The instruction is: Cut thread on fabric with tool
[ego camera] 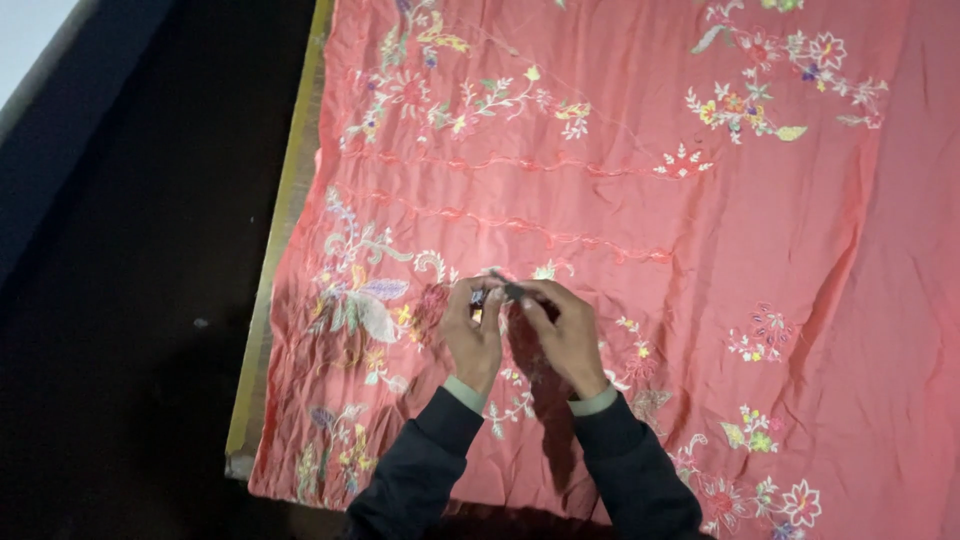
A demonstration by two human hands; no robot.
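A coral-red cloth [720, 240] with embroidered flowers and leaves lies spread flat under me. My left hand [472, 335] rests on it with fingers curled, pinching at a small embroidered spot. My right hand [565, 335] is beside it, fingers closed around a thin dark tool [506, 288] whose tip points toward the left hand's fingertips. Both hands meet over the cloth near a white and yellow flower motif. Dark sleeves with pale green cuffs cover my wrists.
A yellowish wooden frame edge [285, 220] runs along the cloth's left side. Left of it is dark floor [130, 300]. More embroidered flower clusters [770, 70] sit at the upper right and lower right of the cloth.
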